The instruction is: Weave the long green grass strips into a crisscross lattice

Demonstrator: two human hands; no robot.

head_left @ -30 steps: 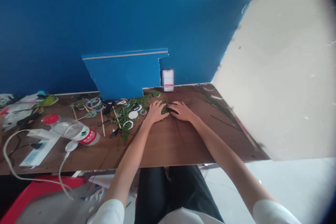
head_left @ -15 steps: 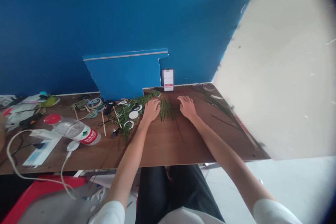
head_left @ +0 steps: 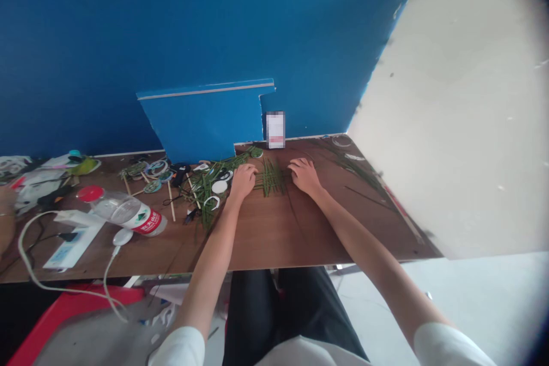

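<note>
A small mat of crossed green leaf strips [head_left: 271, 176] lies on the brown table [head_left: 274, 234] in front of me. My left hand [head_left: 242, 179] rests at its left edge with fingers curled onto the strips. At the mat's right edge, my right hand [head_left: 303, 174] has its fingers bent down on the strip ends. Both hands press or pinch the strips; the fingertips are too small to read exactly.
Loose green leaves, white rings and wooden sticks [head_left: 206, 186] lie left of the mat. A plastic bottle with a red cap [head_left: 124, 213], a power strip [head_left: 71, 238] and cable sit farther left. A blue board [head_left: 206, 120] leans on the blue wall. More leaves [head_left: 355, 168] lie at right.
My hands, together over the strips a second ago, have spread apart to the left and right edges, uncovering the woven green mat between them.
</note>
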